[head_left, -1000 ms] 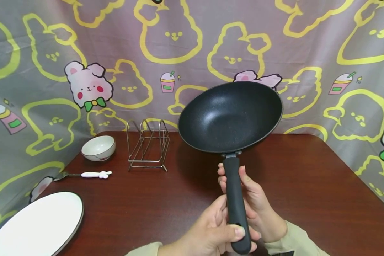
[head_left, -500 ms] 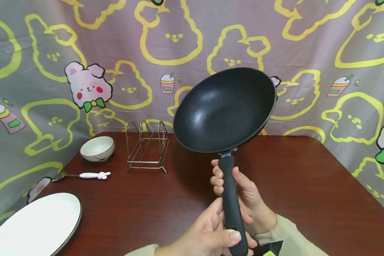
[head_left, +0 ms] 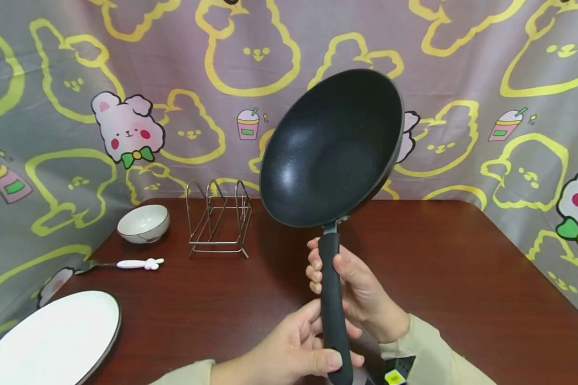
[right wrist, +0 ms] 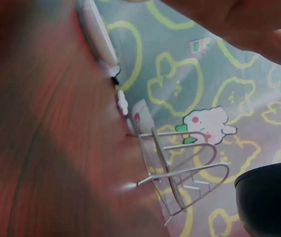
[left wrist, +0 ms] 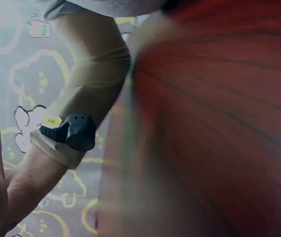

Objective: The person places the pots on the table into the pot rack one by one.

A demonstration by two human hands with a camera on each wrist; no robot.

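Note:
A black frying pan (head_left: 329,155) is held up above the table, tilted so its dark inside faces me. Its black handle (head_left: 333,299) points down toward me. My right hand (head_left: 368,297) grips the upper part of the handle, fingers curled round from behind and thumb along the side. Lower down, my left hand (head_left: 289,342) holds the handle's end, the thumb pressed on its front and the fingers behind. Part of the pan's dark side (right wrist: 268,197) shows at the edge of the right wrist view. In the left wrist view the hands are mostly cut off.
A metal wire rack (head_left: 217,249) stands on the brown table (head_left: 197,321), left of the pan. Further left are a white bowl (head_left: 144,224), a utensil with a white rabbit-shaped handle (head_left: 137,264) and a large white plate (head_left: 53,337). A patterned curtain (head_left: 173,53) hangs behind.
The pan has risen and shifted slightly left, and it tips more upright with its right side higher. Both hands have moved left along with it, still holding the handle.

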